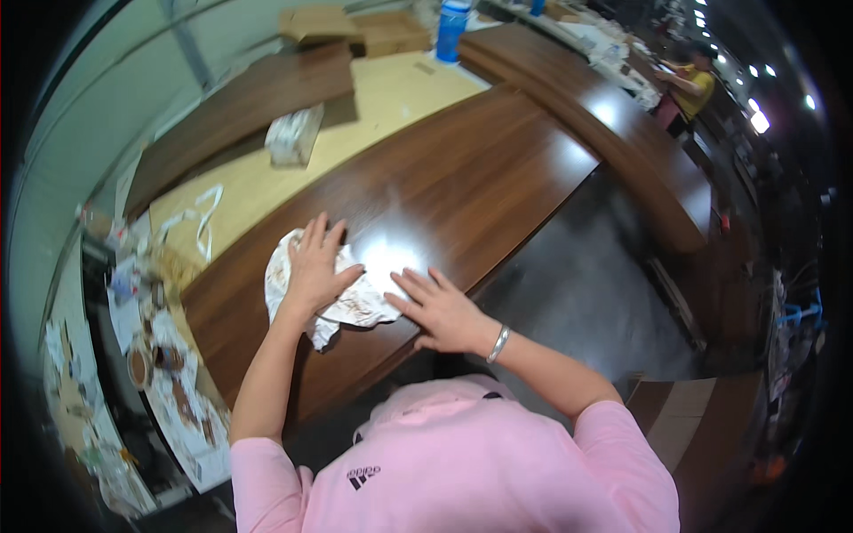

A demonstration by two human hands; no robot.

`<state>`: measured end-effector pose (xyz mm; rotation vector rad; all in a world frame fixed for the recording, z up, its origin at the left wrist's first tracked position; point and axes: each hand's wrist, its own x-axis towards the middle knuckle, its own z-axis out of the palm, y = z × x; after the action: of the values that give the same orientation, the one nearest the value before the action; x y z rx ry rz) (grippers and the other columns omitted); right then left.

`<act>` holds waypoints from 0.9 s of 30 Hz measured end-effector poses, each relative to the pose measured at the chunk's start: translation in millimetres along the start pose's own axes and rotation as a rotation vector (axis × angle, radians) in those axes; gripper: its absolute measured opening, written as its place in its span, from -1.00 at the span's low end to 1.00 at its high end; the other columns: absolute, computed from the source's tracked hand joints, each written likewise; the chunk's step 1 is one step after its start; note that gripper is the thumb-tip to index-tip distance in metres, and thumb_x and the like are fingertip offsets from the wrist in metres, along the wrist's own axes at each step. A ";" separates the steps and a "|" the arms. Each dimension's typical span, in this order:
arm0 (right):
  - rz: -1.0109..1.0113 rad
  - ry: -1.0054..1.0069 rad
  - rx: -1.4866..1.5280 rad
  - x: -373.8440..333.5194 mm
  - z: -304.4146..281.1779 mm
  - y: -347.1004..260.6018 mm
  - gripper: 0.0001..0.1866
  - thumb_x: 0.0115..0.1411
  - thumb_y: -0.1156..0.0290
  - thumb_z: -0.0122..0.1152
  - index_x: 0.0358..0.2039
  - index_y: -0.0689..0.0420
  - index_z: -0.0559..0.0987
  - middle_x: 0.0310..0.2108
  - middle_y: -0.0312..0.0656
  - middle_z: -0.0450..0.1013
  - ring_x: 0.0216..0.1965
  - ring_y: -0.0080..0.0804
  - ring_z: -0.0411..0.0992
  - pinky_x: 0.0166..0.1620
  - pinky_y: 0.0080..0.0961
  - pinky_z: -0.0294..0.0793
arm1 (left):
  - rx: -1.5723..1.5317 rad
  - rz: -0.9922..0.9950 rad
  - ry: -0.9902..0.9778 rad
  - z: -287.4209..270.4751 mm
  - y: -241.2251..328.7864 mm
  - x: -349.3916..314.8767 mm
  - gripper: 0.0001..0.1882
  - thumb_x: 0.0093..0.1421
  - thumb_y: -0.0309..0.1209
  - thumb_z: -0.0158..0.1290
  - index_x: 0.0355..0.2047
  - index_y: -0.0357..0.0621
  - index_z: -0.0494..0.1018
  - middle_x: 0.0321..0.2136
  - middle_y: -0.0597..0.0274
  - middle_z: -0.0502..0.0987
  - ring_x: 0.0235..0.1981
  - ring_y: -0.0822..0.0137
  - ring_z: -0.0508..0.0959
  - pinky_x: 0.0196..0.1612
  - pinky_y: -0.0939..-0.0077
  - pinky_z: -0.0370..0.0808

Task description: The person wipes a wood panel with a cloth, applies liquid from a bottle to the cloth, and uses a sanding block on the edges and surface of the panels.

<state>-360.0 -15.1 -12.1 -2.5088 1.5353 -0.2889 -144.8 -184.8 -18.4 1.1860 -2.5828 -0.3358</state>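
Observation:
A long, glossy brown wood-grain panel [426,191] lies in front of me. On its left part is a crumpled white cloth [283,277] with brown stains. My left hand [315,271] rests flat on this cloth, fingers stretched and thumb out to the right. The cloth's right end reaches toward my right hand [442,311]. That hand lies near the panel's front edge with its fingers spread, and a silver bracelet is on its wrist. I cannot tell whether its fingertips touch the cloth or only the panel.
Behind the panel, a pale board [400,93] carries a wrapped white block [294,136], a white strip [209,218] and another brown panel [249,102]. A blue bottle [451,34] stands farther back. Stained papers and a cup [139,366] sit left. A person [689,89] works far right.

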 end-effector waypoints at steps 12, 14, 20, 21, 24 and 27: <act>-0.009 -0.018 -0.017 -17.9 -22.9 72.2 0.15 -0.19 -0.03 0.51 0.37 0.09 0.16 0.42 0.04 -0.02 0.43 0.01 -0.05 0.38 0.05 0.01 | 0.070 -0.266 0.091 16.1 -21.9 123.9 -0.25 0.06 0.02 0.18 0.21 -0.07 0.36 0.19 0.02 0.39 0.25 -0.03 0.29 0.28 -0.20 0.07; -0.025 -0.022 -0.001 -17.1 -17.6 71.6 0.14 -0.19 -0.01 0.52 0.36 0.09 0.17 0.42 0.04 -0.01 0.43 0.01 -0.05 0.38 0.05 0.02 | 0.082 -0.223 0.164 26.3 -33.3 117.1 -0.33 0.04 -0.03 0.21 0.10 -0.11 0.44 0.07 0.09 0.48 0.14 0.00 0.39 0.22 -0.12 0.15; -0.013 0.150 -0.037 -39.8 2.5 67.8 0.00 -0.23 0.20 0.51 0.28 0.07 0.29 0.38 0.00 0.08 0.40 -0.05 0.04 0.35 0.02 0.10 | 0.063 -0.222 0.181 28.2 -9.2 99.4 -0.36 0.02 -0.06 0.23 0.07 -0.11 0.46 0.05 0.08 0.50 0.13 0.00 0.40 0.22 -0.09 0.16; -0.018 0.179 -0.064 -41.8 3.3 65.3 -0.02 -0.25 0.21 0.50 0.26 0.07 0.33 0.37 0.00 0.10 0.39 -0.05 0.07 0.34 0.01 0.12 | 0.078 -0.221 0.201 29.7 -10.2 93.5 -0.37 0.02 -0.06 0.23 0.07 -0.12 0.46 0.06 0.07 0.50 0.13 0.01 0.40 0.22 -0.09 0.16; -0.011 0.200 -0.054 -41.6 -0.5 63.2 -0.07 -0.27 0.25 0.48 0.22 0.07 0.38 0.35 0.00 0.15 0.37 -0.05 0.11 0.32 0.01 0.16 | 0.056 -0.213 0.227 28.0 -16.2 91.2 -0.41 0.05 -0.08 0.23 0.03 -0.14 0.48 0.03 0.03 0.52 0.08 -0.01 0.44 0.17 0.02 0.23; 0.028 0.221 0.004 -41.0 -4.0 66.4 -0.15 -0.22 0.37 0.41 0.21 0.04 0.40 0.33 -0.01 0.18 0.36 -0.06 0.12 0.32 0.00 0.18 | 0.063 -0.169 0.242 26.1 -12.3 97.8 -0.44 0.07 -0.09 0.22 0.01 -0.16 0.49 0.00 0.02 0.54 0.06 -0.03 0.46 0.13 0.07 0.26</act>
<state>-436.1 -8.4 -28.2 -2.5203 1.6442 -0.5816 -206.3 -265.1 -31.7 1.3792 -2.3081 -0.1352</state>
